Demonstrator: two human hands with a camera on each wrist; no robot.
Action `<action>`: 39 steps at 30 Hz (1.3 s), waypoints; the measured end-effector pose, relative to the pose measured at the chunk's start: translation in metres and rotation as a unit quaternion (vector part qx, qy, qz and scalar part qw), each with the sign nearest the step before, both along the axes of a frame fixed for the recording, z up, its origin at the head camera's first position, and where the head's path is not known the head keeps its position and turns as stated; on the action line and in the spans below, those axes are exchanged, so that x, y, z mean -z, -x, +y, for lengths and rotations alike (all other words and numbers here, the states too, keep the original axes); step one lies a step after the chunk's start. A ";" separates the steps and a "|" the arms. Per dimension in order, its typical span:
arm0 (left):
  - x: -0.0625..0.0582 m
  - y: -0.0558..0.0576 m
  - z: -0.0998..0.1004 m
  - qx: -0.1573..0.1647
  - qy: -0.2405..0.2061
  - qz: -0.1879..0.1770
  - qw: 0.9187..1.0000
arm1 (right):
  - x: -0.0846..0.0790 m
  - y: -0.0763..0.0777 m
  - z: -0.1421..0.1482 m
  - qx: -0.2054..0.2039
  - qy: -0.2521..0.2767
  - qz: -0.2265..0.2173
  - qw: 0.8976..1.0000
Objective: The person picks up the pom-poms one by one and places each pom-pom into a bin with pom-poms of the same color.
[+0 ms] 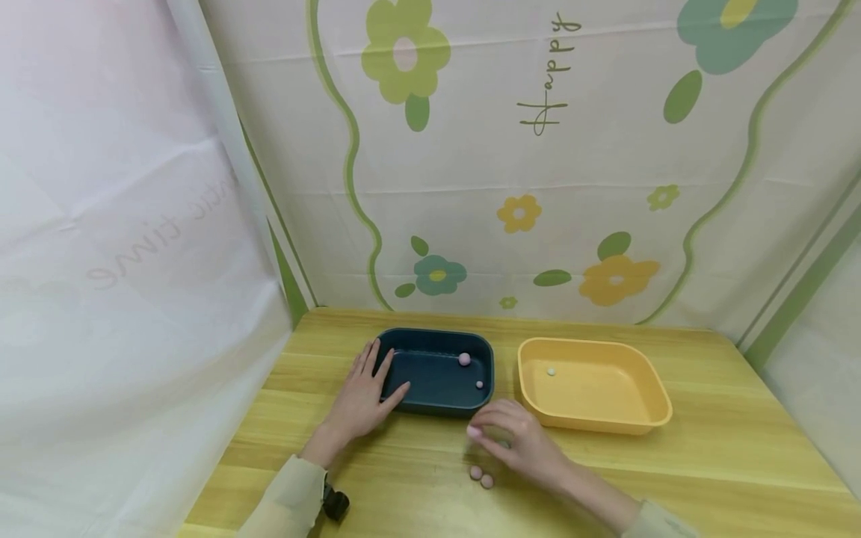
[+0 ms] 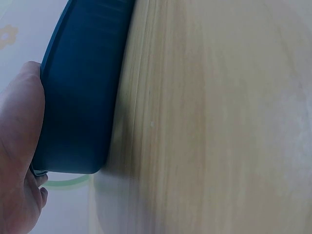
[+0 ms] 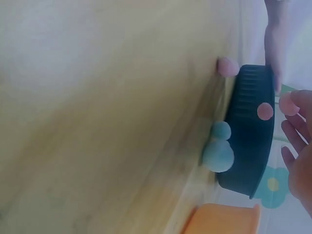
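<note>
My left hand rests with spread fingers on the left end of the dark blue tray; its thumb lies over the front rim. Inside that tray are a larger pink ball and a smaller pink ball. Just in front of the tray, my right hand pinches a pink ball between thumb and fingertips. Two pinkish balls lie on the table below this hand. The right wrist view shows two pale blue balls touching each other, and another pink ball before the tray wall, its support unclear.
To the right stands a yellow tray with one small pale ball inside. Both trays are on a wood-grain table. A flower-printed curtain hangs behind the table, and white cloth hangs at the left.
</note>
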State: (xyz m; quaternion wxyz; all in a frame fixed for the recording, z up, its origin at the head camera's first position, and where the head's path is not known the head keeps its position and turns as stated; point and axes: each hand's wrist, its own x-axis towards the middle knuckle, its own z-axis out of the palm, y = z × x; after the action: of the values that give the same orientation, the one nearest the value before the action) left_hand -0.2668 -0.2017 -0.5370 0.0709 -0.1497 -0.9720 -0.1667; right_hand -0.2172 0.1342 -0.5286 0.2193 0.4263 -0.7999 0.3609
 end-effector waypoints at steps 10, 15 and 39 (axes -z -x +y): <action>0.000 0.000 0.000 0.000 0.000 -0.006 1.000 | -0.010 0.002 0.001 -0.001 0.019 0.025 1.000; -0.001 0.000 0.000 0.001 -0.004 -0.003 1.000 | -0.013 0.002 0.002 -0.013 0.035 -0.003 0.999; 0.001 0.000 0.000 -0.002 -0.015 0.000 1.000 | -0.006 0.004 -0.002 -0.023 0.027 -0.001 0.999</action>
State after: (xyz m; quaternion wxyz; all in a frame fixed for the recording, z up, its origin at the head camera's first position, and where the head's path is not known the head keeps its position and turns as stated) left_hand -0.2672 -0.2018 -0.5378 0.0736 -0.1472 -0.9696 -0.1809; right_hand -0.2208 0.1326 -0.5229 0.2218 0.4380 -0.7804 0.3872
